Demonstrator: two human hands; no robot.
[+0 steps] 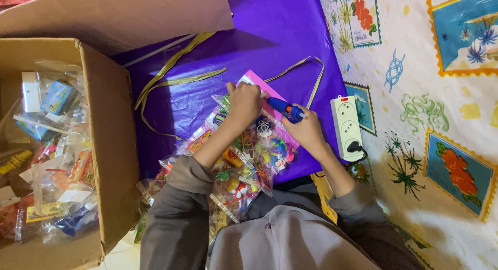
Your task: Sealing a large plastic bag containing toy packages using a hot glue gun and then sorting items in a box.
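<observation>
Purple sheet [270, 31] (floor cover): gold ribbon [171, 75], toy packets [249, 151].

Open cardboard box [111, 145] of packets at left — white power strip [348, 126], gold ribbon [174, 73].

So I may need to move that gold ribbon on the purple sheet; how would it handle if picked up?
The gold ribbon would probably be floppy, since it lies in loose curves. It looks thin and flat, so likely light and unlikely to roll.

Blue glue gun [284, 107] is gripped by right hand [306, 129]; pink card [263, 89] is pressed by left hand [244, 101], left of white power strip [347, 126].
</observation>
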